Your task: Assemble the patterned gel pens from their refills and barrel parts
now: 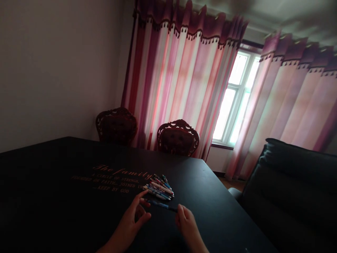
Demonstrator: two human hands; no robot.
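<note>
Between my hands is a dark pen [162,205] with a blue middle, lying roughly level above the black tabletop. My right hand [185,219] pinches its right end between thumb and fingers. At the pen's other end, my left hand [135,214] has its thumb and fingers apart; the fingertips are close to the pen, and whether they touch it I cannot tell. Just beyond the hands lies a pile of pens [159,188] in white, blue, pink and dark colours, most of them pointing the same slanting way.
The black table [52,211] carries printed lettering [122,172] left of the pile. Two carved chairs [117,126] stand along its far side. A dark padded armchair [292,186] is at the right. Behind hang striped curtains [179,84] beside a bright window [234,95].
</note>
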